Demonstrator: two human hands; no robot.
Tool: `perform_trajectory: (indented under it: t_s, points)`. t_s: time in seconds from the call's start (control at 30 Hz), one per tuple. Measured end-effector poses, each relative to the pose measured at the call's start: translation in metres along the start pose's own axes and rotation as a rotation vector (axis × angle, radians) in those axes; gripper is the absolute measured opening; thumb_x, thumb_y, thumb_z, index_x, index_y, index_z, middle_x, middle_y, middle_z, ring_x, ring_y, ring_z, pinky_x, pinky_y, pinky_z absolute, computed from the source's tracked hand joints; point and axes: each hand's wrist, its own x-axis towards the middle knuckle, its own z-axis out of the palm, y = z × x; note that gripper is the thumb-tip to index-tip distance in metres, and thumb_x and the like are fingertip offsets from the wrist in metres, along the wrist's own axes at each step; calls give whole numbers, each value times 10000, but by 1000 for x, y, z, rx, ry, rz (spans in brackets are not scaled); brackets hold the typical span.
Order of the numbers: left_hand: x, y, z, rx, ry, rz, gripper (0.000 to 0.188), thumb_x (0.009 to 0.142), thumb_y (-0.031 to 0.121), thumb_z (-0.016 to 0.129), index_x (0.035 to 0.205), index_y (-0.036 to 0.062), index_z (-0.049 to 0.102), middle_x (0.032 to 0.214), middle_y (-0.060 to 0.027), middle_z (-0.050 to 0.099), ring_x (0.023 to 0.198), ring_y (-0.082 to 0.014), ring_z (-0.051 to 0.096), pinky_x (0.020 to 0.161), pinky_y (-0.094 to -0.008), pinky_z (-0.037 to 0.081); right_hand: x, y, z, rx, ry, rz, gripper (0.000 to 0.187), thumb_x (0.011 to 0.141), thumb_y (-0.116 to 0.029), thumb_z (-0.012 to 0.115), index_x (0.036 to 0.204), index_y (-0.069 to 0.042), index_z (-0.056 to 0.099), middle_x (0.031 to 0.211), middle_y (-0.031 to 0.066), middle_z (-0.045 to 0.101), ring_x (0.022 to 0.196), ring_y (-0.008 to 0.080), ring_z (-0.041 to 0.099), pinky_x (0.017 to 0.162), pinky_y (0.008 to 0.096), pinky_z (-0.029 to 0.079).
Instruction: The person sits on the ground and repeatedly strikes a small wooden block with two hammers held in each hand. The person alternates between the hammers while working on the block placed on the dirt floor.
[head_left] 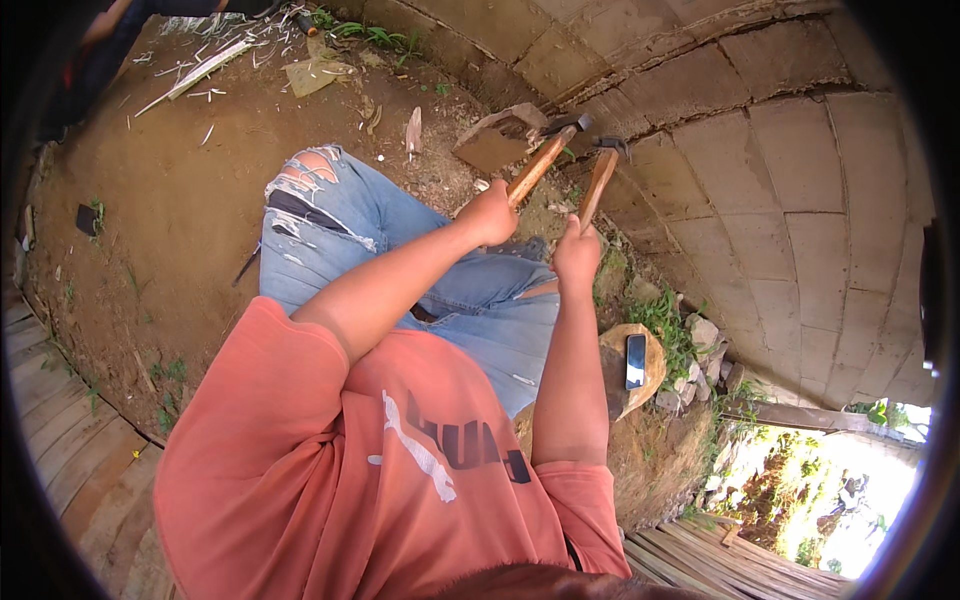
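Observation:
My left hand (488,213) is closed around the wooden handle of a hammer (540,165). Its dark metal head points away from me, toward the wall. Beside it, my right hand (577,252) grips a second hammer (600,188) by its wooden handle, and this one has a dark clawed head. The two hammers are raised side by side, their heads a short way apart. Just past the left hammer's head, a flat brown block (490,143) rests on the ground at the foot of the wall. My legs in torn blue jeans (370,230) are folded beneath my arms.
A block wall (780,190) curves along the right. On my right a phone (636,361) lies on a wood slab (650,385), near weeds and stones (703,335). Wood shavings and a pale stick (210,70) lie at far left, near a person's dark-clothed leg (90,75).

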Motion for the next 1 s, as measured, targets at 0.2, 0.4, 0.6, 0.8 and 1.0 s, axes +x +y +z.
perform_trajectory:
  t_s: [0.2,0.4,0.6,0.8,1.0]
  points:
    - [0,-5,0,6,-21,15,537,939,181,652,1379,-71,472,1187,-321,696,1097,-451,706,940,-517,553,15,-48,-104,100,62,-99,342,1103,-356,587,894,-86,596,649,-25,529,522,85,491,465,279,403]
    - [-5,-11,1,-16,-23,23,548,932,172,647,1389,-72,469,1168,-319,699,1082,-448,709,929,-517,556,-16,-157,-191,594,373,-479,377,1110,-418,574,964,-71,556,697,-17,526,584,91,497,522,244,436]
    - [-8,-5,-4,-17,-25,23,515,929,180,644,1354,-67,491,1139,-315,706,1065,-449,713,916,-522,558,19,-66,-62,875,372,-555,296,1142,-341,505,1018,-74,489,769,83,601,713,229,621,732,444,562]
    - [8,-8,-3,6,6,24,517,931,193,655,1358,-53,499,1179,-309,701,1102,-450,706,944,-518,553,-3,12,12,-47,-69,47,355,1070,-303,598,1031,44,659,852,233,695,817,374,702,770,489,526]
    - [0,-11,-3,9,-16,8,575,924,220,696,1394,-47,498,1234,-296,691,1156,-440,688,974,-503,546,1,-52,-95,69,17,-85,369,1083,-343,605,930,-14,669,699,60,628,632,182,609,594,370,477]
